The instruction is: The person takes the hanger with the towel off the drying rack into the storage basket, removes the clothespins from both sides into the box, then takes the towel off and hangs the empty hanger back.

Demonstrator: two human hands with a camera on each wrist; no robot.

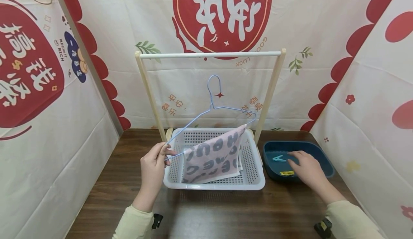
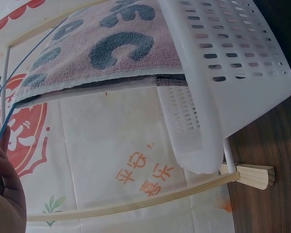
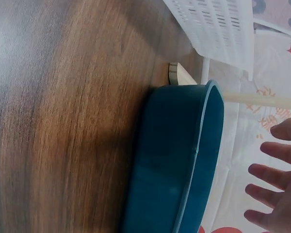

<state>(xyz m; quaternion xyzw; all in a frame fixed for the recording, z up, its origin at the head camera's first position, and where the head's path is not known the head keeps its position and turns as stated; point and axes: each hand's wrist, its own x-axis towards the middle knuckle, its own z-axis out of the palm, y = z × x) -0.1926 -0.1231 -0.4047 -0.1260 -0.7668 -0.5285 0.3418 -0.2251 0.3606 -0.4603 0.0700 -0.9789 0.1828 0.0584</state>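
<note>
My left hand (image 1: 155,163) grips one end of a blue wire clothes hanger (image 1: 196,117), whose hook points up. Over the hanger's lower bar hangs a pink towel (image 1: 214,156) with grey letters, its lower part inside the white basket (image 1: 214,187). In the left wrist view the towel (image 2: 121,43) drapes beside the basket wall. My right hand (image 1: 306,169) hovers over the dark blue tub (image 1: 300,145), fingers spread and holding nothing. Inside the tub lie a light-blue clothespin (image 1: 279,158) and a yellow clothespin (image 1: 287,173), close to those fingertips.
A wooden rack with a white rail (image 1: 209,55) stands behind the basket on a dark wood table (image 1: 206,214). Printed cloth (image 1: 106,27) hangs at the back and both sides. One rack foot (image 3: 179,75) shows between the tub and basket.
</note>
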